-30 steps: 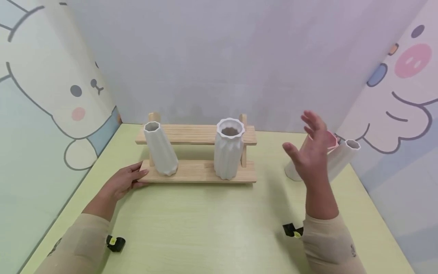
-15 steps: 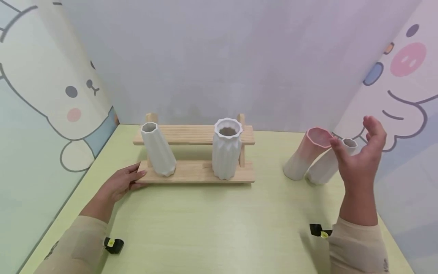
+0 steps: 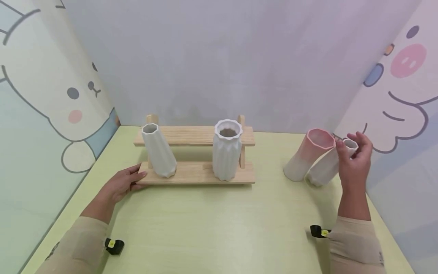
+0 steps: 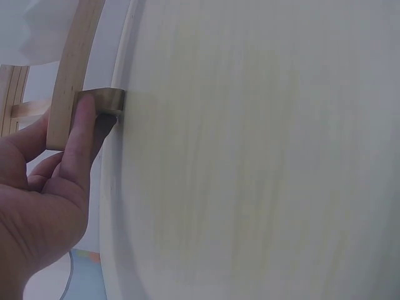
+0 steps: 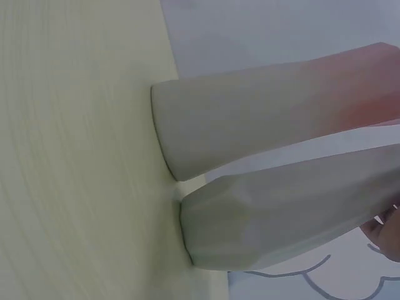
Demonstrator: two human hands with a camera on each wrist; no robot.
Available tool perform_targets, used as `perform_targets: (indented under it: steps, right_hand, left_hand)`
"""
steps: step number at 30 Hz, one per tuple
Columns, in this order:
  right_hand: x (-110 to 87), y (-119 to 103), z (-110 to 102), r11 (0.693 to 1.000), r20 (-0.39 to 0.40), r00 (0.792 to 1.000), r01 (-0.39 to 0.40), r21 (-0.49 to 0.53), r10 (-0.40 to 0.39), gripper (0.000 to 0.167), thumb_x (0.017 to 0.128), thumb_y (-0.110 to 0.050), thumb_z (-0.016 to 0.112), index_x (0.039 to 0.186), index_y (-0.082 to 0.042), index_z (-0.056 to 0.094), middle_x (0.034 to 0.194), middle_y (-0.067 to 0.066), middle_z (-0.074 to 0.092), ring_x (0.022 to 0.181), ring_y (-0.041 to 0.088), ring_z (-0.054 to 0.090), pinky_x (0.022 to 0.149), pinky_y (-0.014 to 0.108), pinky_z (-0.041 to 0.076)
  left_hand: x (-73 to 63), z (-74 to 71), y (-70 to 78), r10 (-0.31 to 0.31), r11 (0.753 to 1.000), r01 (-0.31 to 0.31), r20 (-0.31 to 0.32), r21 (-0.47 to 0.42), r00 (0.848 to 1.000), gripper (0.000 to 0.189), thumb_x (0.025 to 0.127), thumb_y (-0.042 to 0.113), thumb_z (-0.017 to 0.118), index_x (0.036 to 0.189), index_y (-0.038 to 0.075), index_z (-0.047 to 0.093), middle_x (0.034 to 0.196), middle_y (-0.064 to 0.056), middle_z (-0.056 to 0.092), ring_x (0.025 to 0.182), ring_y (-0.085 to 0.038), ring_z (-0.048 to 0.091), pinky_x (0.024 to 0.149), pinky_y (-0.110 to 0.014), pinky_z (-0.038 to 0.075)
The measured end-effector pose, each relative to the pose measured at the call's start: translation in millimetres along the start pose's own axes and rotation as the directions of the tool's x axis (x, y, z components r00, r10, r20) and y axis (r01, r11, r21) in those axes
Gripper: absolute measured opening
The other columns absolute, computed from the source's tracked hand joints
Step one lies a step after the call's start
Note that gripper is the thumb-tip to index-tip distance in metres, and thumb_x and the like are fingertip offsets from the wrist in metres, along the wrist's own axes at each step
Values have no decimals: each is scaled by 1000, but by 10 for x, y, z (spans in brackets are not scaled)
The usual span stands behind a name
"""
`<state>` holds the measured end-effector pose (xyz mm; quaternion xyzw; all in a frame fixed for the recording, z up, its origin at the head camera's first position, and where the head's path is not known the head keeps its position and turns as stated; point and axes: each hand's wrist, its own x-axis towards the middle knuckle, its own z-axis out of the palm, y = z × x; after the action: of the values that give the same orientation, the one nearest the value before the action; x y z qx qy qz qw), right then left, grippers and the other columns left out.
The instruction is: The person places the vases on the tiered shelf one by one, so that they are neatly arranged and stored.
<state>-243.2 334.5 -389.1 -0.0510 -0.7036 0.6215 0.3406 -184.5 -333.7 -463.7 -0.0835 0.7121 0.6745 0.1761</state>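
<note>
My left hand (image 3: 121,184) grips the left end of a two-tier wooden shelf (image 3: 193,173), thumb on the lower board and fingers beneath it; the left wrist view shows those fingers (image 4: 76,144) at the board's end. Over at the right, my right hand (image 3: 356,163) holds a slim white vase (image 3: 323,169) near its mouth, thumb on the near side and fingers behind. In the right wrist view this vase (image 5: 269,215) stands with its base at the tabletop. Just left of it is a wider pink-and-white vase (image 3: 302,158).
On the lower board stand a narrow white vase (image 3: 160,154) at the left and a wider fluted white vase (image 3: 226,160) at the right. The pale yellow table (image 3: 205,224) meets a grey back wall (image 3: 205,68), with cartoon-printed walls on both sides.
My right hand has moved right from in front of the pink-and-white vase, then in to the slim white vase, its fingers closing around the top. The left hand stays at the shelf.
</note>
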Motion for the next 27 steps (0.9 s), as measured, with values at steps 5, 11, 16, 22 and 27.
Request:
perform_targets:
  steps: [5,11,16,22,27]
  right_hand:
    - [22,139,13,993,-4,1000,-8,118,9,46,87,-17,75,129,-12,56,114,4,66,99,10,64,79,12,51]
    - [32,292,28,997,-85,996,-14,-82,7,37,88,-28,73,122,-21,60,96,-7,62,85,6,56,69,17,48]
    - [30,388,66,991,-131,987,80,-111,-95,29,89,-27,69,117,-23,60,92,-9,60,80,6,55,66,19,47]
    - [10,396,78,989,-145,982,107,-101,-121,28,90,-27,69,116,-23,60,91,-9,60,77,5,54,65,17,46]
    - [24,423,89,990,-147,983,94,-106,-109,27,90,-24,68,116,-23,60,90,-12,59,77,4,54,65,15,45]
  left_hand:
    - [-7,12,7,2,1000,-2,-1,-5,1000,78,101,23,58,156,0,8,126,-6,56,94,-7,69,87,-24,58]
    - [-13,16,13,-3,1000,3,-2,6,1000,78,101,24,57,156,0,8,132,-12,53,94,-7,69,87,-24,58]
    - [-13,19,18,-3,1000,3,7,14,1000,78,101,25,57,157,1,8,135,-14,51,95,-7,69,88,-25,58]
    - [-14,21,30,-8,1000,8,14,26,1000,79,101,28,57,157,3,8,138,-14,49,96,-7,69,89,-25,58]
    - [-16,27,33,-24,999,23,2,22,1000,80,100,28,58,157,3,7,146,-22,41,96,-6,69,89,-25,58]
